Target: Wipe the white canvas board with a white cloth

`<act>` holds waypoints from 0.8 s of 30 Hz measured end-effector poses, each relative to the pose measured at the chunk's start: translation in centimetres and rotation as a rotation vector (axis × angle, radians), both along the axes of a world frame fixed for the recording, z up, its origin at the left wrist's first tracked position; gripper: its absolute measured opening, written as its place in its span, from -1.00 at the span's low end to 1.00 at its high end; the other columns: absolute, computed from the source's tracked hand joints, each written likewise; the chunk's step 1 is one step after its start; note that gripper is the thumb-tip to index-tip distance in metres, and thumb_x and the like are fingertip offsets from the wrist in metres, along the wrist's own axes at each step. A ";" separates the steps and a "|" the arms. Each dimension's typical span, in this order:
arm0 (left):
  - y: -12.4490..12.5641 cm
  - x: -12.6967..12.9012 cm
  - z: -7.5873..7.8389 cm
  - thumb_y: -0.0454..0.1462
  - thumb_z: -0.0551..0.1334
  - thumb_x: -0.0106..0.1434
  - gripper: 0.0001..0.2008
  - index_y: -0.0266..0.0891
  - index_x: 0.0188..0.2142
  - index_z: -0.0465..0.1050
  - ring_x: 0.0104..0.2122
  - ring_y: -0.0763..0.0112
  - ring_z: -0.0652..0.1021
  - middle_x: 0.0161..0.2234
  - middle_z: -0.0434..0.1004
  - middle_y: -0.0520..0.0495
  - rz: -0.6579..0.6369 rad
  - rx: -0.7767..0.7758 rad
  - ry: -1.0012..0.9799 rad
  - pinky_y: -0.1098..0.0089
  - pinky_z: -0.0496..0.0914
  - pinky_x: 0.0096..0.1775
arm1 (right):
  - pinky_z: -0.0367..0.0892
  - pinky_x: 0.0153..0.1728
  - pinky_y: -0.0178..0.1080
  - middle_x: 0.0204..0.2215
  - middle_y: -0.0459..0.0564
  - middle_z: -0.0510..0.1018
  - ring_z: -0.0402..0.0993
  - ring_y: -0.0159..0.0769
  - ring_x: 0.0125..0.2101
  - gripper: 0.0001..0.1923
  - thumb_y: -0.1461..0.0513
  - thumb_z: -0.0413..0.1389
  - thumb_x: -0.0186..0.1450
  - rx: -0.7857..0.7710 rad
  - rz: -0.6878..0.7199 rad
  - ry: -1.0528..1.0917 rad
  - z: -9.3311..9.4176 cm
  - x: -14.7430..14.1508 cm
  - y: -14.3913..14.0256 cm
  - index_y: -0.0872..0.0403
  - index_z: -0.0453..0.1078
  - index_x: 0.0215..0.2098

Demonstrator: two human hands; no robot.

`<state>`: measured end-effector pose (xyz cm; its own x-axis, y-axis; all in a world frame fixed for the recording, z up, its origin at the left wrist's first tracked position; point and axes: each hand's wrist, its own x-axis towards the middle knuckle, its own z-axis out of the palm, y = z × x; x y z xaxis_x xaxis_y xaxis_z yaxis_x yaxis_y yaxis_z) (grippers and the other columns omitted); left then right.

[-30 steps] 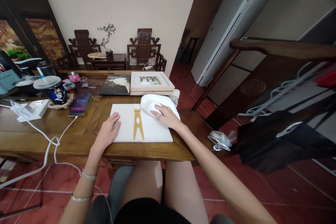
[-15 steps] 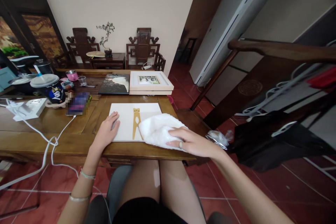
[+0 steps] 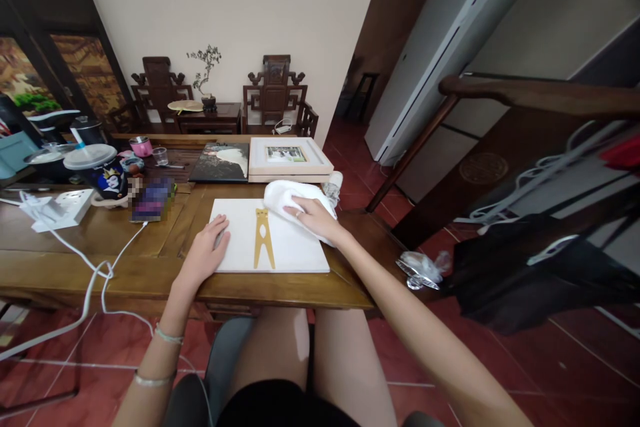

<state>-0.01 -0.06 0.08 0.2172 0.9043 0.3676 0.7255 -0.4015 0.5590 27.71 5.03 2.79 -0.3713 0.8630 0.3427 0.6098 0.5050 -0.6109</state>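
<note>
- Left hand (image 3: 205, 250): laid flat, palm down, fingers loosely spread, on the left edge of a white board (image 3: 287, 250). It grasps nothing; it presses on the board.
- Right hand (image 3: 313, 217): resting on a white cloth (image 3: 287, 195), fingers curled over the bunched fabric and gripping it. A ring shows on one finger.
- White cloth: under and just beyond the right hand, lying on the far right corner of the white board, bunched into a rounded heap.
- White board: flat on the wooden surface (image 3: 100, 260), spanning the gap between the two hands, near edge close to the surface edge.
- Tan clothespin shape (image 3: 263, 239): on the board, between the hands, nearer the right hand; long axis runs away from the person. Flat mark or real item: cannot tell.
- Beyond the right hand: a pale framed picture (image 3: 287, 157) lying flat, touching or just beside the cloth. A dark picture (image 3: 220, 161) lies next to it, beyond the left hand.
- Left of the left hand, well apart: a white cable (image 3: 95, 270) trailing over the surface edge, a white power strip (image 3: 60, 208), a lidded cup with straw (image 3: 97, 170).
- Right of the right hand, off the surface: a crumpled clear wrapper (image 3: 420, 267) on a lower dark ledge.
- Below both hands: the person's bare knees, a grey seat.
</note>
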 end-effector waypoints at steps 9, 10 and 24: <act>0.0 0.0 -0.1 -0.14 0.01 0.29 -0.55 -0.39 0.02 0.41 0.17 0.18 0.31 0.13 0.33 -0.28 -0.001 0.006 0.000 0.13 0.12 0.21 | 0.17 -0.04 -0.11 -0.52 -0.04 0.37 0.36 -0.01 -0.10 -0.72 0.10 -0.07 0.30 -0.029 0.083 -0.119 0.5 0.7 -6.7 0.00 0.24 -0.52; 0.0 0.0 -0.1 -0.14 0.01 0.30 -0.55 -0.40 0.02 0.40 0.17 0.18 0.31 0.13 0.33 -0.29 0.000 0.007 0.002 0.14 0.12 0.21 | 0.19 -0.06 -0.12 -0.50 -0.03 0.39 0.36 -0.02 -0.11 -0.72 0.09 -0.06 0.30 -0.061 0.096 -0.125 0.8 1.1 -7.7 0.01 0.26 -0.52; 0.0 0.1 0.0 -0.14 0.01 0.30 -0.55 -0.38 0.02 0.41 0.17 0.19 0.30 0.14 0.33 -0.27 0.004 -0.001 0.000 0.14 0.12 0.21 | 0.23 -0.13 -0.19 -0.33 -0.06 0.52 0.38 -0.15 -0.25 -0.64 -0.03 0.02 0.23 -0.340 0.179 0.082 1.5 2.9 -4.1 0.08 0.42 -0.39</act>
<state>0.10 -0.09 0.06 0.2140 0.9054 0.3668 0.7272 -0.3984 0.5590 30.63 0.90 4.25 -0.5099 0.8562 0.0832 0.4723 0.3595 -0.8048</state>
